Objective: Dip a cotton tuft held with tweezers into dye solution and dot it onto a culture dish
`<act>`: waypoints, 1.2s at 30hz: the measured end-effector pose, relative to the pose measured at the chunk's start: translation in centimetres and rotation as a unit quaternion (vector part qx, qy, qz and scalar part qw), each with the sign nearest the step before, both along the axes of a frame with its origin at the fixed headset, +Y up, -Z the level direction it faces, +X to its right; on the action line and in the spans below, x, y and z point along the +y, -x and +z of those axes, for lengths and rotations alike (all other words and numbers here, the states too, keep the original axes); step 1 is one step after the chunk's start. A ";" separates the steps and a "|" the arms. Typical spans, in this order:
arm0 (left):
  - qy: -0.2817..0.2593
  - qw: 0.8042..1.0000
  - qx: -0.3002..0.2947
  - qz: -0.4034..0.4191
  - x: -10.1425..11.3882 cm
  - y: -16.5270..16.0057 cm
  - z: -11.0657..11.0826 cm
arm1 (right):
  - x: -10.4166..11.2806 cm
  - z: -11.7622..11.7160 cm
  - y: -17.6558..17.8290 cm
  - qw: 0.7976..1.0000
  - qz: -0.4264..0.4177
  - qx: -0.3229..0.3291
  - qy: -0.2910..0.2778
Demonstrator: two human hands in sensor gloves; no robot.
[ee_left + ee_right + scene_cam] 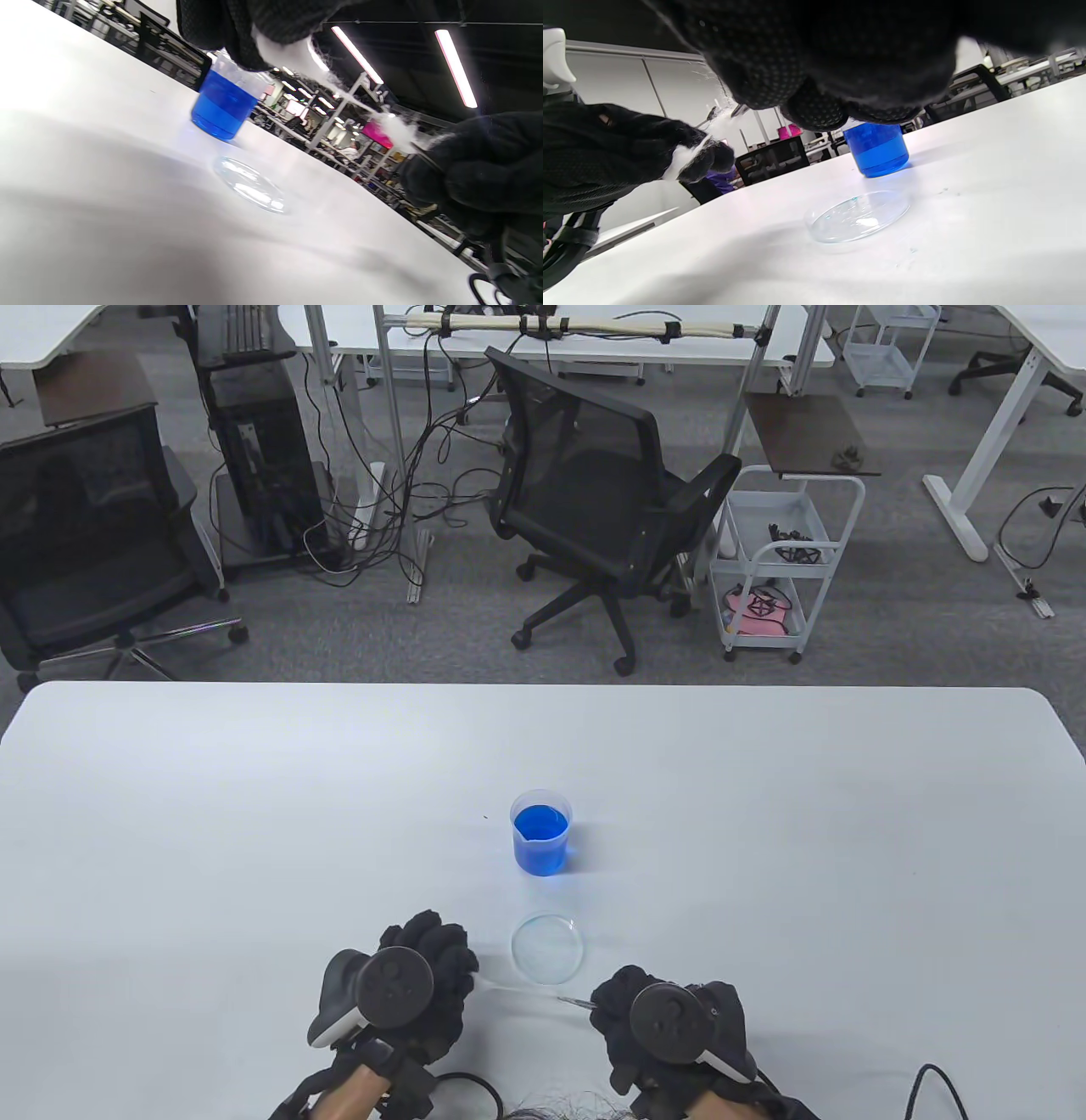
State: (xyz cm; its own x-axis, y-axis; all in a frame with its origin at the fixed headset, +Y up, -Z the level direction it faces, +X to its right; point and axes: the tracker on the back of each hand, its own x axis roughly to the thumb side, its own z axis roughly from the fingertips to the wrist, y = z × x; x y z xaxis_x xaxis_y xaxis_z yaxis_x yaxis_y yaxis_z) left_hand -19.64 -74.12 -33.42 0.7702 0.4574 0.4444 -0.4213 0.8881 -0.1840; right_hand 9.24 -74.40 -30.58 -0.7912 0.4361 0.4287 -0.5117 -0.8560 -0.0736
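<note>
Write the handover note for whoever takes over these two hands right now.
Left hand: pinches a wad of cotton above the table.
Right hand: grips tweezers, tips clamped on a cotton tuft; thin strands join it to the wad.
Beaker of blue dye stands upright mid-table; the clear culture dish lies just in front of it, between the hands.
Done: tuft grabbed and being pulled off the wad.
Left: free the tuft, dip it in the dye, dot it onto the dish. The tuft is white, undipped.

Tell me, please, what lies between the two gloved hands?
A stretched wisp of cotton spans from left hand to tweezers in right hand, clearest in the left wrist view.
</note>
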 end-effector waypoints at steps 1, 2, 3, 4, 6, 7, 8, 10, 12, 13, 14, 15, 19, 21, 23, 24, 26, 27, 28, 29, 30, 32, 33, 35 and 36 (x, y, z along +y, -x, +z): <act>-0.003 1.000 0.009 -0.002 0.1 0.3 -0.2 | 0.0 -0.1 -0.1 1.000 0.000 -0.002 0.000; 0.000 1.000 0.017 -0.008 0.1 0.6 -0.4 | 0.0 -0.1 -0.1 1.000 -0.001 -0.002 0.000; -0.001 1.000 0.024 -0.012 0.2 0.8 -0.5 | 0.0 -0.1 -0.1 1.000 -0.001 -0.002 0.000; -0.005 0.999 0.036 -0.020 0.4 1.2 -0.7 | 0.1 -0.1 -0.1 1.000 -0.001 -0.003 -0.001; -0.010 0.997 0.058 -0.043 0.6 2.0 -1.5 | 0.1 -0.1 -0.2 1.000 -0.002 -0.006 -0.003; -0.010 0.996 0.064 -0.054 0.5 2.3 -2.0 | 0.1 -0.2 -0.3 1.000 -0.002 -0.007 -0.002; -0.002 0.995 0.071 -0.070 0.4 2.7 -2.8 | 0.2 -0.2 -0.4 1.000 -0.003 -0.008 -0.002; 0.010 0.993 0.082 -0.088 0.0 3.5 -4.6 | 0.2 -0.3 -0.5 1.000 -0.005 -0.011 -0.002; 0.012 0.990 0.098 -0.097 -0.3 4.1 -6.5 | 0.2 -0.4 -0.7 1.000 -0.007 -0.014 -0.003; 0.016 0.989 0.103 -0.105 -0.5 4.3 -7.8 | 0.3 -0.4 -0.7 1.000 -0.007 -0.014 -0.001; 0.021 0.988 0.108 -0.112 -0.7 4.4 -8.5 | 0.3 -0.4 -0.8 1.000 -0.007 -0.015 0.000; 0.023 0.986 0.113 -0.123 -0.9 4.5 -9.7 | 0.3 -0.5 -0.8 1.000 -0.008 -0.016 0.001; 0.023 0.977 0.128 -0.167 -1.6 4.6 -13.7 | 0.1 -0.7 -0.9 1.000 -0.006 -0.015 0.008; 0.022 0.972 0.140 -0.186 -1.7 4.7 -15.7 | 0.0 -0.8 -0.9 1.000 -0.006 -0.014 0.011; 0.027 0.970 0.143 -0.197 -2.0 4.6 -17.0 | -0.1 -0.9 -0.8 1.000 -0.003 -0.011 0.018; 0.030 0.967 0.146 -0.205 -2.1 4.6 -17.5 | -0.1 -1.0 -0.8 1.000 -0.005 -0.011 0.018; 0.032 0.962 0.151 -0.226 -2.3 4.6 -18.4 | -0.1 -1.1 -0.8 1.000 -0.003 -0.008 0.023; 0.037 0.959 0.151 -0.236 -2.5 4.6 -18.7 | -0.1 -1.1 -0.8 1.000 -0.006 -0.007 0.022; 0.043 0.958 0.151 -0.241 -2.8 4.6 -19.0 | -0.1 -1.2 -0.8 1.000 -0.002 -0.004 0.028; 0.044 0.957 0.151 -0.243 -3.0 4.7 -19.1 | -0.1 -1.1 -0.8 1.000 -0.002 -0.003 0.028; 0.041 0.956 0.151 -0.247 -3.2 4.7 -19.3 | -0.1 -1.1 -0.8 1.000 -0.002 -0.002 0.029; 0.033 0.957 0.154 -0.243 -3.3 4.7 -19.2 | 0.0 -1.1 -0.7 0.999 0.000 0.002 0.033; 0.032 0.958 0.154 -0.241 -3.2 4.7 -19.2 | 0.0 -1.1 -0.7 0.999 0.000 0.003 0.033; 0.032 0.957 0.157 -0.243 -3.1 4.8 -19.1 | 0.0 -1.1 -0.7 0.999 0.002 0.004 0.033; 0.041 0.956 0.157 -0.244 -2.9 5.0 -19.0 | 0.0 -1.0 -0.7 0.999 0.001 0.004 0.032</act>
